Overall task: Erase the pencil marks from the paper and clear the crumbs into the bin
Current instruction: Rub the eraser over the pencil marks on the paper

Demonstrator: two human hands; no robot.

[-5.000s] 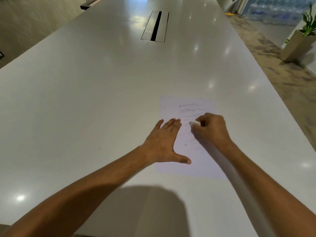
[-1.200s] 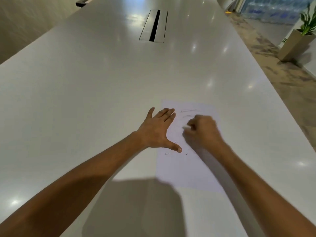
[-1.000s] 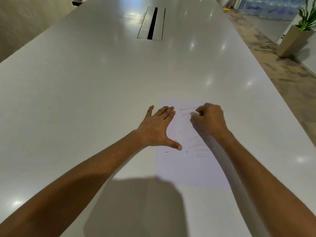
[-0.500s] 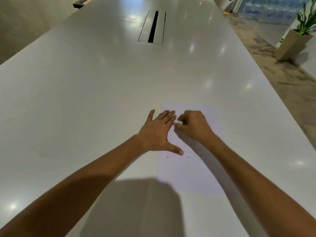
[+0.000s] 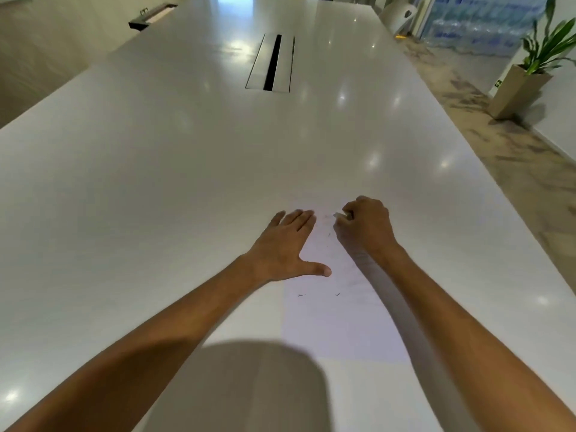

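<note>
A white sheet of paper (image 5: pixel 339 325) lies on the glossy white table (image 5: pixel 156 182) in front of me. My left hand (image 5: pixel 285 247) rests flat on the paper's left edge, fingers spread, thumb out to the right. My right hand (image 5: pixel 366 227) is closed around a small white eraser (image 5: pixel 340 216) whose tip touches the upper part of the sheet. Faint pencil traces show near the eraser. A few dark crumbs (image 5: pixel 337 294) lie on the paper below my left thumb. No bin is in view.
A metal cable hatch (image 5: pixel 271 63) is set into the table's far middle. The table's right edge runs along a marbled floor, where a potted plant (image 5: pixel 526 79) stands at the far right. A dark object (image 5: pixel 151 18) sits at the far left edge.
The pencil lines on the upper sheet have faded to faint traces. My right hand has rubbed back and forth, now further right of my left fingers. My left hand stays pressed on the paper.
</note>
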